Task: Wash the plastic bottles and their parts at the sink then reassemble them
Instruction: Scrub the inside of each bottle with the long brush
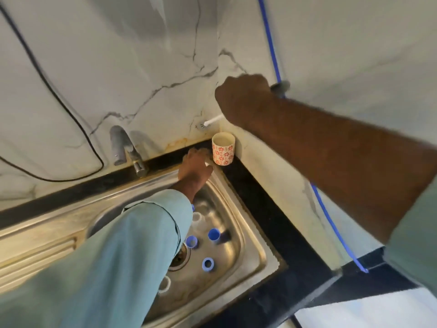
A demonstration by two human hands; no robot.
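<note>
Blue caps (208, 263) and clear bottle parts lay loose in the sink (250, 235) by the open drain (178, 258); one could slip in. My left hand (196, 165) rested relaxed near the floral cup (223, 149), which a nudge might tip. My right hand (243, 98) gripped a white brush (211, 121).

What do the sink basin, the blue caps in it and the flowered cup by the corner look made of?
Sink: brushed stainless steel, by its grey sheen and soft reflections. Blue caps: probably matte plastic, with even colour and no glare. Flowered cup: looks like glazed ceramic, cream with a red print, though printed plastic or paper is possible.
</note>
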